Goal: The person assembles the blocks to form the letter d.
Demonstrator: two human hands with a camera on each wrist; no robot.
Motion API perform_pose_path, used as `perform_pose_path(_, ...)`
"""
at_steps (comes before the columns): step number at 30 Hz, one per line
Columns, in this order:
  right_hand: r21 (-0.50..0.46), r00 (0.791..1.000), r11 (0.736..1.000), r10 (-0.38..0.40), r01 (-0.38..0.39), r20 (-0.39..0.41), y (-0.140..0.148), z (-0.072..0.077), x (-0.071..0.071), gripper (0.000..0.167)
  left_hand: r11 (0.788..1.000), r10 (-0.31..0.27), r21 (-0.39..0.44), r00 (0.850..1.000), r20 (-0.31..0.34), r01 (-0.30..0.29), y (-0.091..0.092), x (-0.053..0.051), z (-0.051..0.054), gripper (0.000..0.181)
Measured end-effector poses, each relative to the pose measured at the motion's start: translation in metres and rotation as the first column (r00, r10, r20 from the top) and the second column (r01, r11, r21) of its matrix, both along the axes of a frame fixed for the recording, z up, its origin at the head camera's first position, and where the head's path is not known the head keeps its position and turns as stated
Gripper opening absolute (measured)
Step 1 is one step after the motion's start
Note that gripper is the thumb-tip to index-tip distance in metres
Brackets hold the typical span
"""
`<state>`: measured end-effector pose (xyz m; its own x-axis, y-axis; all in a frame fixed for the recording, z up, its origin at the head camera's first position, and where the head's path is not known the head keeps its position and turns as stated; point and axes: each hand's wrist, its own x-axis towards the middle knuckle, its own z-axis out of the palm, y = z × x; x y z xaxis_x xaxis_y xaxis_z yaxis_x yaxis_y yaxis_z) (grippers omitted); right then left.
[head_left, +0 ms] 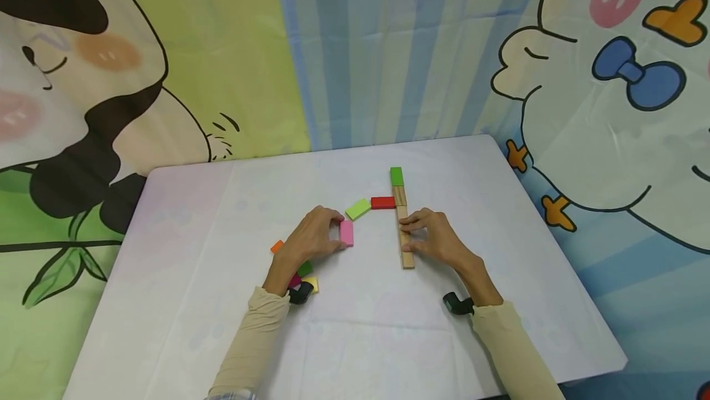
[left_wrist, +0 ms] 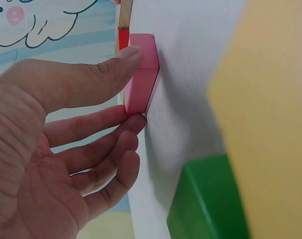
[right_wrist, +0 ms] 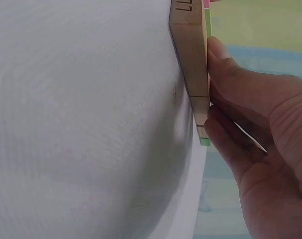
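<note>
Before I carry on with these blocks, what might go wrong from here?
1. The left hand pinches the pink block right by the slanted light green block; a small slip might knock that one askew.
2. The right hand touches the wooden row; sideways pressure might shift it or the red block.
3. The left wrist camera is close to the yellow block; pulling back might brush it.

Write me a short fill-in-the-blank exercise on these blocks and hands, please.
The left hand holds a ____ block.
The wooden row is touched by the ____ hand.
At the row's far end sits a ____ block.
Between the row and the lime-green block lies a ____ block.

Missing words: pink; right; green; red.
</note>
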<state>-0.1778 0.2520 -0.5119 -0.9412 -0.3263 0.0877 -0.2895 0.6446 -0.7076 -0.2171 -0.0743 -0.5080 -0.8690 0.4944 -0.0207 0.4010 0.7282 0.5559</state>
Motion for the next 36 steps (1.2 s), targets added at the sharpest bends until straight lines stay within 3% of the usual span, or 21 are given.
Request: perform_pose_path(36,0.007,1.0,1.0,-0.005,0.006,-0.011,0.0,-0.0009,-0.0001,0.044,1.0,-0.025,-0.008,1.0,-0.005,0.025,-0.0037,-0.0011,0.0034,0.058)
